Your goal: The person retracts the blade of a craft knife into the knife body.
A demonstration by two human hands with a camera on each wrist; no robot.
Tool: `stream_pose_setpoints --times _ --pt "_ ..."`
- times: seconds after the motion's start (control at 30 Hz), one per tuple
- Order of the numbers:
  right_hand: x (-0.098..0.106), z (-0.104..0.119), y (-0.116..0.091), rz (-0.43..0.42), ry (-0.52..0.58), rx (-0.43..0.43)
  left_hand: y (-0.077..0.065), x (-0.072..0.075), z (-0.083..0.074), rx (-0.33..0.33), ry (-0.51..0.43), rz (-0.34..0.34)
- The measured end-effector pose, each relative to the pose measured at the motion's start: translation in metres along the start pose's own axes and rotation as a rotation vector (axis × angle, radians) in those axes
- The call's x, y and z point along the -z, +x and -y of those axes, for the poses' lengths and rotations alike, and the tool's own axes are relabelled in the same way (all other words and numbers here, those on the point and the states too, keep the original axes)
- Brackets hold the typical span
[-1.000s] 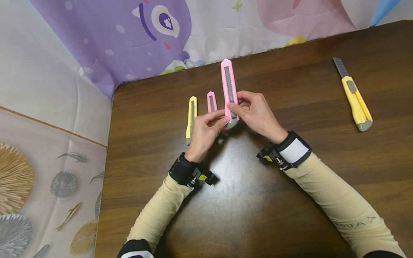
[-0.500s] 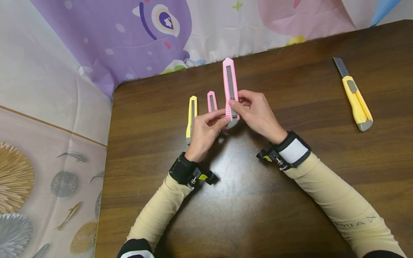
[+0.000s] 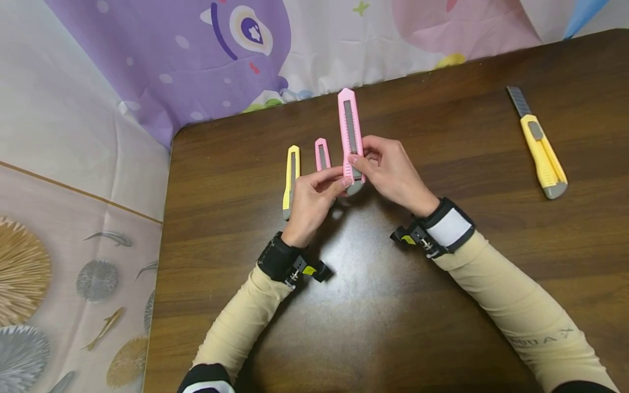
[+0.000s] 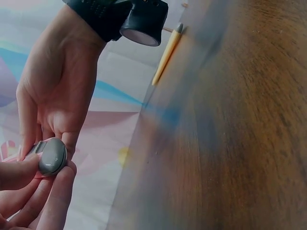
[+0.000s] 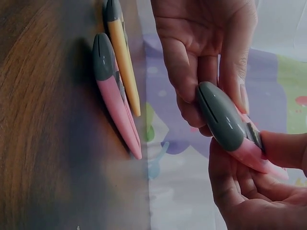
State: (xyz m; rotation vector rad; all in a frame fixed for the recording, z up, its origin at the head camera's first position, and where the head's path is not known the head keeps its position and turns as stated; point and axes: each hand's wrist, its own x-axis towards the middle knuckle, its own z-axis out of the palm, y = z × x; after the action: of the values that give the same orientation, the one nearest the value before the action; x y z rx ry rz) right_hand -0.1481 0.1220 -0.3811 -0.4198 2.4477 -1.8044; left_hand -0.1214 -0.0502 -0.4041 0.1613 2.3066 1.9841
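Both hands hold one pink utility knife point(image 3: 349, 123) with a grey end cap point(image 5: 220, 116), raised above the table with its tip away from me. My left hand point(image 3: 313, 201) pinches it low, near the cap. On the other side, my right hand point(image 3: 393, 173) grips it with the thumb on the grey slider area. No blade sticks out of its tip. Behind my left hand lie a second pink utility knife point(image 3: 321, 153), partly hidden, and a yellow utility knife point(image 3: 291, 180); the right wrist view shows them side by side.
Far to the right on the brown wooden table point(image 3: 373, 316) lies another yellow utility knife point(image 3: 542, 150), its segmented blade point(image 3: 518, 102) extended and pointing away. A printed curtain point(image 3: 334, 43) hangs along the table's far edge. Patterned cloth point(image 3: 83, 229) covers the left side.
Almost nothing differs. The right thumb shifts very slightly along the pink utility knife; the knife and both hands otherwise stay in place.
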Motion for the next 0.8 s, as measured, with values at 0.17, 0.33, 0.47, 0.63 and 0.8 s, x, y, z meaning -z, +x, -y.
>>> stream_pose_setpoints --times 0.17,0.33,0.47,0.63,0.8 --pt "-0.0001 0.0007 0.0001 0.007 -0.001 -0.008 -0.001 0.0007 -0.0006 -0.011 0.004 0.005" --pt "0.0 0.0018 -0.0002 0.007 0.004 -0.005 -0.0007 0.0004 -0.0009 -0.012 -0.004 0.005" --pt "0.0002 0.0014 0.0001 0.012 0.0 0.004 -0.0004 0.0006 -0.0013 -0.004 0.013 0.001" --pt "0.0 0.0005 0.0012 0.023 -0.007 -0.003 -0.0002 0.0007 -0.0014 0.003 0.027 0.0" --pt "0.0001 -0.0004 0.0012 0.025 -0.012 -0.046 0.0006 0.0005 -0.0008 0.013 0.0 0.015"
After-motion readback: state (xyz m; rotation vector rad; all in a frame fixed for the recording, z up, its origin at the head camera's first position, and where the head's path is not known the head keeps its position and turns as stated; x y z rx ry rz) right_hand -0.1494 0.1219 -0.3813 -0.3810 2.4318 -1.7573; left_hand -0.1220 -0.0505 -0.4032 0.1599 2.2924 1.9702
